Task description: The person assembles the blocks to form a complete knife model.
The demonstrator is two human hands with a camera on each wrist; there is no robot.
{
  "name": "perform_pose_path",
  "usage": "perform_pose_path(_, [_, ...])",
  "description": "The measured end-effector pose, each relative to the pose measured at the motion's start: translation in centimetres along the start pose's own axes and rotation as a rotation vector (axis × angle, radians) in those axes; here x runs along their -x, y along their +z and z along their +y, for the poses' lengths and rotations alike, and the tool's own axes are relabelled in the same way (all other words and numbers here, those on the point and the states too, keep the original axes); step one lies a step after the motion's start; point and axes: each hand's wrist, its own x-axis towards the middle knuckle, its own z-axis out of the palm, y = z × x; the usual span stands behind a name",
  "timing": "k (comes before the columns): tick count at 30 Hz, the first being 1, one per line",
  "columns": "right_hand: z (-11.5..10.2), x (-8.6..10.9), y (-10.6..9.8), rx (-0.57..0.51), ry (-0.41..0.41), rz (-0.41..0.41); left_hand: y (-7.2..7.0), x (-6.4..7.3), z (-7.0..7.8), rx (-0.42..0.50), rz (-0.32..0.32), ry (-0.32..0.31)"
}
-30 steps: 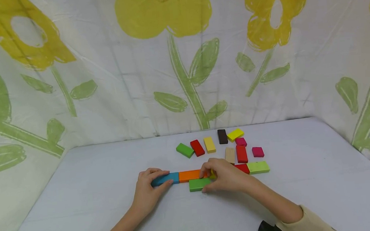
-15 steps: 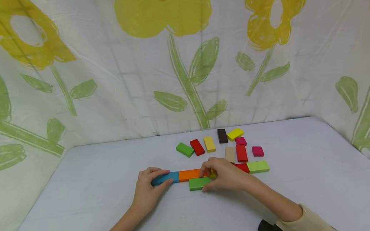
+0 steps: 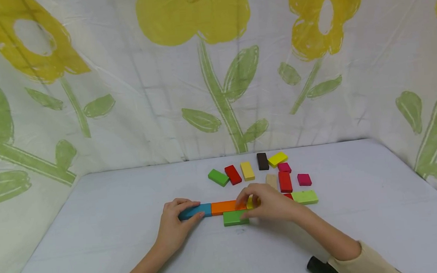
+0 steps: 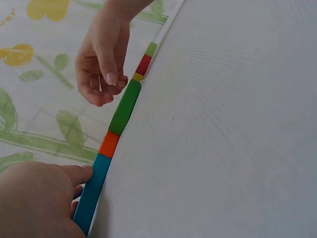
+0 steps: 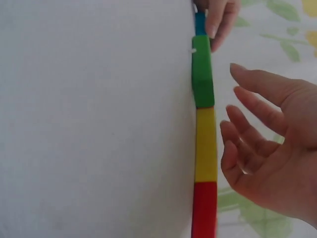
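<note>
My left hand (image 3: pixel 173 226) grips the blue block (image 3: pixel 205 210) at the left end of a row, thumb on the near side and fingers on the far side. An orange block (image 3: pixel 223 207) adjoins it, followed by a yellow block (image 5: pixel 206 144), a red block (image 5: pixel 204 208) and a light green block (image 3: pixel 305 197). In front of the row, against the orange block, lies a green block (image 3: pixel 232 218). Just above the orange and yellow blocks hovers my right hand (image 3: pixel 270 204), its fingers loosely bent and holding nothing; it partly hides the row in the head view.
Behind the row lie several loose blocks, among them a green one (image 3: pixel 218 177), a dark brown one (image 3: pixel 263 161) and a pink one (image 3: pixel 304 179). A black object (image 3: pixel 321 269) is by the right sleeve. A flowered cloth (image 3: pixel 132 96) hangs behind the white table (image 3: pixel 78 248).
My right hand has let go of the green block, lifting slightly and shifting right. The left hand and the blocks stay where they were.
</note>
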Motion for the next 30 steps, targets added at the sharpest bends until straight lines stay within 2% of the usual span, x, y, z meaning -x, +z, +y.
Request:
perform_pose_path(13, [-0.2,1.0,-3.3,0.027,-0.058,0.09,-0.1,0.0,0.1,0.013,-0.006,-0.011])
perform_pose_path(21, [0.0,1.8,-5.8,0.054,-0.009,0.137,-0.1,0.1,0.0,0.018,-0.008,-0.01])
perform_pose_path(30, [2.1,2.7,-8.7,0.083,0.026,0.155,-0.1,0.0,0.1,0.022,-0.01,-0.014])
